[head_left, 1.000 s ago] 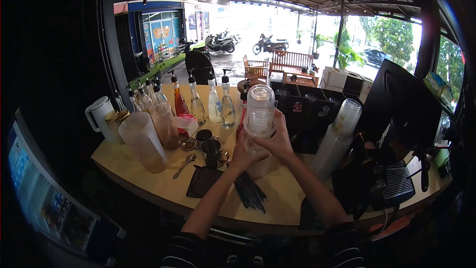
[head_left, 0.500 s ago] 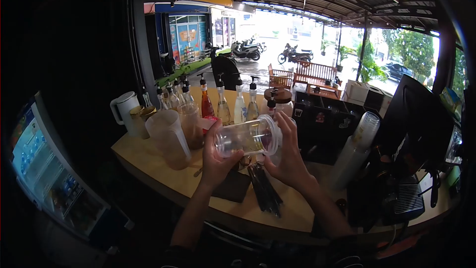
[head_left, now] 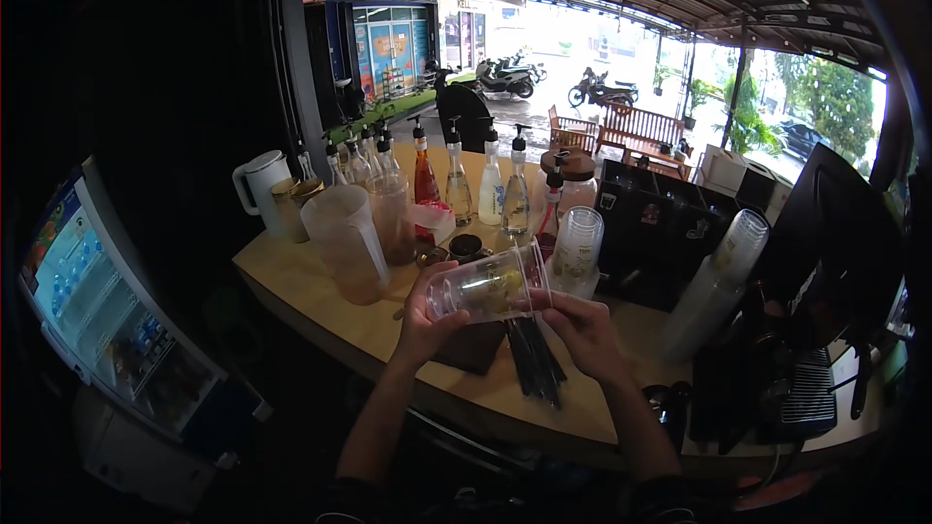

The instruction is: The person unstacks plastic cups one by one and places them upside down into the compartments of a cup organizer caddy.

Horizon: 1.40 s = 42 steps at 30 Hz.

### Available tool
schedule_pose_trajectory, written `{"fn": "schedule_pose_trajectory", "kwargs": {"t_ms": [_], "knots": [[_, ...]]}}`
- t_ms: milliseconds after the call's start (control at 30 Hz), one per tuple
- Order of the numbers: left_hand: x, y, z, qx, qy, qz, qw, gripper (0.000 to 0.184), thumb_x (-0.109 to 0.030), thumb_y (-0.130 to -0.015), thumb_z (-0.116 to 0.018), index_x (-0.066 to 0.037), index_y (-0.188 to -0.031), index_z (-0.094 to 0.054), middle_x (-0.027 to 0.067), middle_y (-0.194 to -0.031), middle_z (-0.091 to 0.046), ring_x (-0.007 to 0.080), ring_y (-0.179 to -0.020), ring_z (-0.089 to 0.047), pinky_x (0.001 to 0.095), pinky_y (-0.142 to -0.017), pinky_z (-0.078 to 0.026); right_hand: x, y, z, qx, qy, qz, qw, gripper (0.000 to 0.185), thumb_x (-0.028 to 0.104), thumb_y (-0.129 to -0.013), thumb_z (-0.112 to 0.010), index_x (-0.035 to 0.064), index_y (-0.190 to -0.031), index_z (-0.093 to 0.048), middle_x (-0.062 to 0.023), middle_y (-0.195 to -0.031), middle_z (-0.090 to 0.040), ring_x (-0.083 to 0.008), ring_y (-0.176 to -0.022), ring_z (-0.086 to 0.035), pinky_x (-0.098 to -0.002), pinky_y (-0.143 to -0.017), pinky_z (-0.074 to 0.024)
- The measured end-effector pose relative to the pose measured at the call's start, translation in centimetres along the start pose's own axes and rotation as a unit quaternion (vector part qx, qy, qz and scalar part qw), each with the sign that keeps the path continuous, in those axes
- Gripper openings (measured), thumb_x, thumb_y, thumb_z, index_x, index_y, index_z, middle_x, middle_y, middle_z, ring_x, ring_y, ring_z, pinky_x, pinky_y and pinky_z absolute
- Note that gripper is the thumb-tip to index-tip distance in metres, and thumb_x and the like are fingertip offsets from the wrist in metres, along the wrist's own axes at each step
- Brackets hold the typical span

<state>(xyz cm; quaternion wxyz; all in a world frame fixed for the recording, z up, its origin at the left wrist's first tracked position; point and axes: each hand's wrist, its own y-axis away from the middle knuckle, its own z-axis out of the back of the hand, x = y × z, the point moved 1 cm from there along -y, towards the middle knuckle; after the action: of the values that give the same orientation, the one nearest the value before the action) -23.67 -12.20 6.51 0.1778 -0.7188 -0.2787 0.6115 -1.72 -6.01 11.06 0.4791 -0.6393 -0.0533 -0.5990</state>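
A clear plastic cup [head_left: 481, 289] with a yellowish print lies on its side in the air between my hands, its rim towards the right. My left hand [head_left: 427, 323] is wrapped round the base end. At the rim, the fingers of my right hand [head_left: 585, 332] are pinched on the cup's edge. Just behind stands a stack of printed plastic cups [head_left: 580, 254]. Below the cup, black straws [head_left: 534, 366] lie on the wooden counter [head_left: 379, 352] beside a dark flat mat [head_left: 471, 351], partly hidden by my left hand.
Several pump bottles [head_left: 488, 184] line the back. On the left are a frosted pitcher [head_left: 340, 238], a brown-tinted container [head_left: 391, 223] and a white jug [head_left: 262, 184]. To the right stand a leaning cup stack [head_left: 714, 277], a black organizer [head_left: 646, 233] and a dark machine [head_left: 762, 378].
My view has shifted, and the scene sits further right. The cup is slightly lower against the counter, my right hand has slid down its rim, and the cup stack behind now shows.
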Motion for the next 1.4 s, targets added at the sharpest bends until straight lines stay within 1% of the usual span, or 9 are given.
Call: {"fn": "schedule_pose_trajectory", "kwargs": {"t_ms": [167,233,300,400,433,500,1067,1333,1400], "knots": [[0.5,0.0,-0.9,-0.023,-0.028,0.043,0.998,0.062,-0.032,-0.077,-0.068,-0.003,-0.123,-0.039,0.0146,-0.119,-0.05,0.025,-0.111,-0.05,0.0391,-0.088,-0.049,-0.5,0.6,1.1,0.054,0.069,0.038,0.995,0.027,0.008,-0.091,-0.049,-0.0023,-0.115,-0.055,-0.0122,-0.099,-0.065,-0.0152,-0.095,-0.06,-0.0259,-0.083,-0.0464],[0.7,0.1,-1.5,-0.023,-0.064,0.059,0.996,0.06,-0.033,-0.077,-0.066,-0.003,-0.122,-0.039,0.0141,-0.119,-0.05,0.0239,-0.112,-0.049,0.0391,-0.088,-0.049,0.0,0.5,1.1,-0.01,-0.104,-0.039,0.994,0.024,0.009,-0.091,-0.05,-0.0032,-0.111,-0.054,-0.0127,-0.096,-0.065,-0.016,-0.093,-0.061,-0.0272,-0.084,-0.0471],[0.9,0.1,-2.3,-0.045,-0.018,0.065,0.997,0.05,-0.021,-0.079,-0.065,-0.003,-0.12,-0.042,0.0088,-0.109,-0.052,0.0162,-0.101,-0.051,0.0306,-0.086,-0.045,0.1,0.3,1.3,-0.026,-0.1,-0.052,0.993,0.023,0.009,-0.091,-0.05,-0.0034,-0.11,-0.054,-0.0126,-0.096,-0.065,-0.0162,-0.092,-0.062,-0.028,-0.084,-0.0474],[0.4,0.0,-3.4,-0.063,0.005,0.061,0.996,0.048,-0.019,-0.08,-0.064,-0.003,-0.119,-0.042,0.0082,-0.107,-0.051,0.0155,-0.1,-0.051,0.0303,-0.085,-0.046,-0.3,0.6,1.9,-0.036,-0.097,-0.047,0.994,0.021,0.007,-0.091,-0.049,-0.0039,-0.108,-0.054,-0.0125,-0.097,-0.065,-0.0163,-0.091,-0.062,-0.0287,-0.084,-0.0479],[0.6,0.0,-3.4,-0.062,0.006,0.062,0.996,0.048,-0.019,-0.08,-0.064,-0.003,-0.119,-0.042,0.0082,-0.107,-0.051,0.0155,-0.1,-0.051,0.0303,-0.085,-0.046,-0.4,0.7,2.1,-0.028,-0.097,-0.031,0.994,0.02,0.006,-0.091,-0.049,-0.0042,-0.107,-0.054,-0.0125,-0.098,-0.064,-0.0162,-0.091,-0.062,-0.0286,-0.084,-0.048],[1.1,-0.2,-3.2,-0.037,-0.004,0.081,0.996,0.053,-0.024,-0.08,-0.064,-0.006,-0.123,-0.039,0.0131,-0.119,-0.048,0.0228,-0.112,-0.048,0.0429,-0.086,-0.05,-0.5,1.1,2.2,-0.031,-0.087,-0.027,0.995,0.02,0.005,-0.091,-0.049,-0.0041,-0.107,-0.054,-0.0127,-0.098,-0.064,-0.0162,-0.091,-0.062,-0.0287,-0.084,-0.048],[0.7,-0.4,-4.9,-0.021,0.055,0.098,0.993,0.056,-0.021,-0.079,-0.066,-0.003,-0.124,-0.038,0.0154,-0.121,-0.048,0.0253,-0.111,-0.051,0.0419,-0.085,-0.051,0.2,1.9,2.3,-0.06,-0.07,-0.038,0.995,0.02,0.006,-0.089,-0.053,-0.0057,-0.105,-0.057,-0.0148,-0.094,-0.065,-0.0206,-0.088,-0.063,-0.0335,-0.083,-0.0495],[1.3,-1.2,-5.3,-0.049,0.001,0.067,0.997,0.053,-0.022,-0.081,-0.065,-0.003,-0.123,-0.039,0.0144,-0.121,-0.048,0.024,-0.109,-0.052,0.0405,-0.084,-0.051,-0.6,1.8,2.4,-0.042,-0.086,-0.045,0.994,0.021,0.003,-0.091,-0.047,-0.0051,-0.109,-0.052,-0.0147,-0.102,-0.063,-0.0181,-0.098,-0.06,-0.028,-0.089,-0.0457],[1.4,-1.6,-5.8,-0.101,0.114,0.101,0.983,0.049,-0.025,-0.085,-0.06,-0.002,-0.123,-0.038,0.0135,-0.121,-0.049,0.0233,-0.109,-0.053,0.0397,-0.084,-0.051,-0.9,1.8,1.9,-0.045,-0.09,-0.042,0.994,0.021,0.003,-0.091,-0.047,-0.0045,-0.11,-0.051,-0.0147,-0.104,-0.062,-0.018,-0.1,-0.059,-0.0279,-0.089,-0.0449]]}}
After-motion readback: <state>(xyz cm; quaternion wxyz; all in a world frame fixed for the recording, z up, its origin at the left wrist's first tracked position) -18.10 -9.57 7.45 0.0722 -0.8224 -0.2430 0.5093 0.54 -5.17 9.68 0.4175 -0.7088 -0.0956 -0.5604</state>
